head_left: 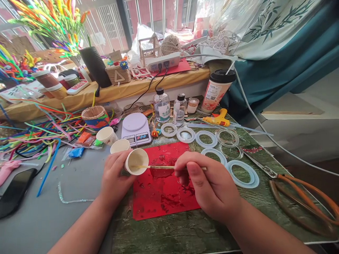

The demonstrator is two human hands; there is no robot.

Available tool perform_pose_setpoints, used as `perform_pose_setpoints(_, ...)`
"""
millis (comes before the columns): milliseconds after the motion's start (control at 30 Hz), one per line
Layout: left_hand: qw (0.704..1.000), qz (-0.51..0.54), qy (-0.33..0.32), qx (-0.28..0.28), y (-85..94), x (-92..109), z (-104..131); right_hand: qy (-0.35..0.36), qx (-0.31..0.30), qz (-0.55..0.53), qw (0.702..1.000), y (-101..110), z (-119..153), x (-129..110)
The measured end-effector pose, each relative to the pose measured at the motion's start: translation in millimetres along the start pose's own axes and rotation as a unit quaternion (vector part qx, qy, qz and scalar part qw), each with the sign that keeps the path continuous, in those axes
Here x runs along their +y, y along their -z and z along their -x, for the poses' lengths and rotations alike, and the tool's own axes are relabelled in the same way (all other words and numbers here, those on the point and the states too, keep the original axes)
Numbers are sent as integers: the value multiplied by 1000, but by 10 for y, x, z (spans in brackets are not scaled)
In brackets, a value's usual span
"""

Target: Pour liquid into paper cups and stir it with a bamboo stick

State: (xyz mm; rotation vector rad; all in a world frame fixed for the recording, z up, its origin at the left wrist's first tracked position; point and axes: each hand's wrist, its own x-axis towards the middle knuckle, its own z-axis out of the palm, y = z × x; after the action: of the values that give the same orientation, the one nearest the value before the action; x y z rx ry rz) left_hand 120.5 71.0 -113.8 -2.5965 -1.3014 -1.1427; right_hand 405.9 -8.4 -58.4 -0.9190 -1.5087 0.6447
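My left hand (116, 176) is wrapped round a white paper cup (137, 162), whose open mouth tilts toward the camera. Between the thumb and fingers of my right hand (203, 178) is a thin stick (162, 167); its far end reaches into the cup. Beneath both hands lies a red sheet (150, 204) with shiny wet-looking patches. Two more paper cups stand just behind the held one, one near (120, 146) and one farther back (106, 135). Several translucent ring molds (243, 174) lie to the right of the sheet.
Behind the sheet are a kitchen scale (136, 128), two clear bottles (161, 106) and a yellow glue gun (218, 118). Large orange-handled scissors (299, 194) lie at the right. A phone (16, 192) and colourful pipe cleaners (50, 130) are at the left. A tall drink cup (215, 93) stands back right.
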Motion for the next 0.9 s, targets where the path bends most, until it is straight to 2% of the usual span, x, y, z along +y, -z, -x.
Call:
perform_pose_setpoints(167, 1000, 4, -5, 0, -11, -12, 0, -25, -2, 6, 1000, -1, -12, 2)
perform_pose_setpoints(267, 1000, 1, -7, -6, -13, -17, 3, -40, 17, 10, 999, -8, -10, 3)
perform_pose_setpoints(900, 1000, 2, -2, -14, -12, -5, 6, -15, 8, 34, 999, 31, -32, -73)
